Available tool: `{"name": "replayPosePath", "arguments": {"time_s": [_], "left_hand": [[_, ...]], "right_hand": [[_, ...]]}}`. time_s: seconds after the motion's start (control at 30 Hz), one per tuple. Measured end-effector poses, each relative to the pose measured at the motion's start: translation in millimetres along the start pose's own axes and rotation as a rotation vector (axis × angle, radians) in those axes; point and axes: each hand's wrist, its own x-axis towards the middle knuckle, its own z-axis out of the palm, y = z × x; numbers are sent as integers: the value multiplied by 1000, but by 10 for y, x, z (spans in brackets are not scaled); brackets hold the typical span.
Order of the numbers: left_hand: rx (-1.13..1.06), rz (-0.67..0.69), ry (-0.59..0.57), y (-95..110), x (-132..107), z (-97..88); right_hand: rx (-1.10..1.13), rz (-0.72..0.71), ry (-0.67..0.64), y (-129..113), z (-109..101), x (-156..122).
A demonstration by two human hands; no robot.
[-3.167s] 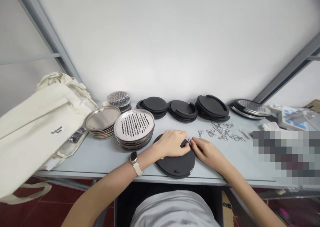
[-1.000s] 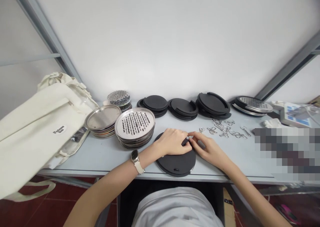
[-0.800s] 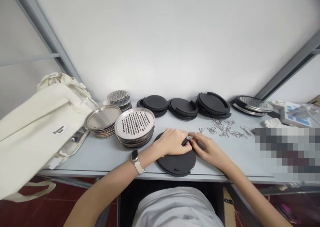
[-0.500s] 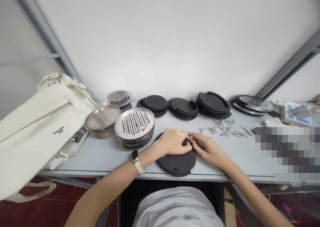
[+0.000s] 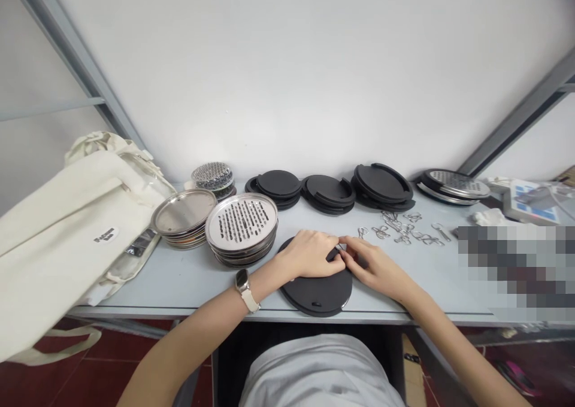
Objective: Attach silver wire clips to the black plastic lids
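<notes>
Right hand (image 5: 372,266) shifted inward, grip unclear; left hand (image 5: 312,254) holds black disc (image 5: 321,293) at table edge (image 5: 381,318).

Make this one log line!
left hand: on round black disc | right hand: at its right edge | looped silvery metal clips: on grey tabletop
</notes>
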Motion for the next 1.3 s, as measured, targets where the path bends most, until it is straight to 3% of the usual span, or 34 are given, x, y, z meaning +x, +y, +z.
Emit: {"name": "replayPosePath", "arguments": {"time_s": [0.33,0.6,1.3], "left_hand": [[-20,-10,-33,18,3,-35],[-17,12,-20,1,5,-16],[-25,-7,-41,13,-1,-40]], "right_hand": [[-25,-2,1,23,1,-6],[-51,-90,49,9,-7,23],[13,-32,27,-28,-1,-5]]}}
